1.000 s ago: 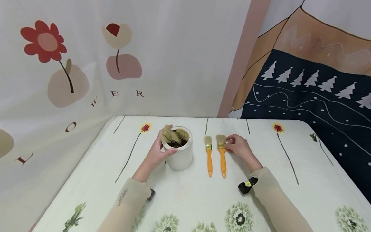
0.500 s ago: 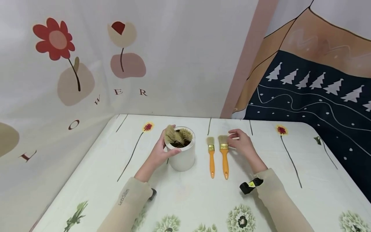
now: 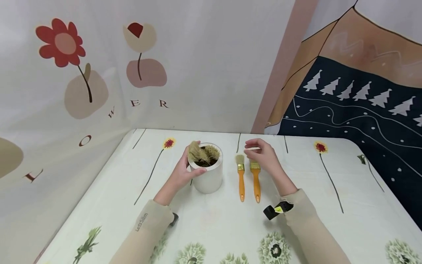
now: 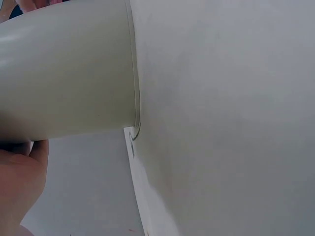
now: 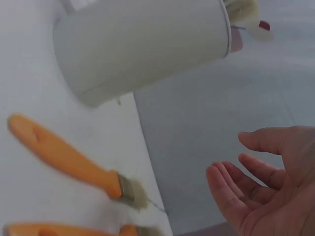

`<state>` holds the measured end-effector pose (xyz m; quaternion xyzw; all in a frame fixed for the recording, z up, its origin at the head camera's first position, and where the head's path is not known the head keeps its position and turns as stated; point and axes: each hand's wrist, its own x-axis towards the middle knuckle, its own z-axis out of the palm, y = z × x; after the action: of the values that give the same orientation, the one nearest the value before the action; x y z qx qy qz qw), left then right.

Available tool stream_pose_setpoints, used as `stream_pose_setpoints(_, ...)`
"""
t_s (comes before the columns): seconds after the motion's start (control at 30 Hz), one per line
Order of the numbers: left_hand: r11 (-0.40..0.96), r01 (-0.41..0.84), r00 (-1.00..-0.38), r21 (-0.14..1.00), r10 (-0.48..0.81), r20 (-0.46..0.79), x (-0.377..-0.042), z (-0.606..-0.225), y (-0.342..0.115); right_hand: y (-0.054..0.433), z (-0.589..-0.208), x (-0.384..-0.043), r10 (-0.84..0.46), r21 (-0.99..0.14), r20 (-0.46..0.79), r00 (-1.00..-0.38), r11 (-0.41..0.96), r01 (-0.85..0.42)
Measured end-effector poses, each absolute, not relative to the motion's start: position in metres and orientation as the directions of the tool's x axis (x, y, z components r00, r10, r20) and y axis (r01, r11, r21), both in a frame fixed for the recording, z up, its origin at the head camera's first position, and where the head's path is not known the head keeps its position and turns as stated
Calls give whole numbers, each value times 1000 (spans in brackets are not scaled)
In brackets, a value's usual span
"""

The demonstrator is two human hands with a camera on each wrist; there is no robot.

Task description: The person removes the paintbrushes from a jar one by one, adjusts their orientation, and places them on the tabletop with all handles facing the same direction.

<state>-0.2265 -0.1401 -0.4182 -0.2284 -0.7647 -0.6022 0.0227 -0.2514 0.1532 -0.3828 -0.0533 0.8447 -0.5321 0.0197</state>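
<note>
On the flower-printed white tablecloth (image 3: 214,223), a white cylindrical pot (image 3: 207,181) stands upright, left of two orange-handled paintbrushes. Tan fibrous tufts (image 3: 198,154) show at its mouth, above dark contents. The left hand (image 3: 179,175) is clamped on the pot: fingers behind the far left side, thumb along the near rim. The narrow paintbrush (image 3: 241,181) and the wide paintbrush (image 3: 256,185) lie flat, side by side, bristles pointing away from the person. The right hand (image 3: 266,156) holds nothing; its fingers curve loosely, the thumb apart from the fingertips. It hangs above the wide paintbrush, hiding part of the bristles in the head view. A black strap device (image 3: 278,209) sits at the right wrist.
</note>
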Motion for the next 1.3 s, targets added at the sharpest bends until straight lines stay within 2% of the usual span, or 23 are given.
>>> stream_pose_setpoints(0.2,170,368,-897,914,325,301,-226,-418,-140,134,-372,-243,-147,-920,33,-989,381,-87)
stream_pose_setpoints(0.53,170,365,-900,916,316,300,-225,-419,-141,111,-361,-227,-240,-930,162,-957,286,-229)
stream_pose_setpoints(0.87,170,352,-904,920,318,287,-226,-416,-138,95,-357,-219,-352,-949,268,-897,63,-309)
stream_pose_setpoints(0.97,171,346,-906,922,317,281,-226,-416,-138,92,-358,-219,-387,-944,267,-882,78,-320)
stream_pose_setpoints(1.1,173,350,-905,921,317,284,-226,-417,-139,89,-361,-219,-433,-908,260,-863,195,-371)
stream_pose_setpoints(1.3,164,350,-905,922,314,287,-227,-418,-138,84,-363,-219,-379,-821,310,-872,355,-446)
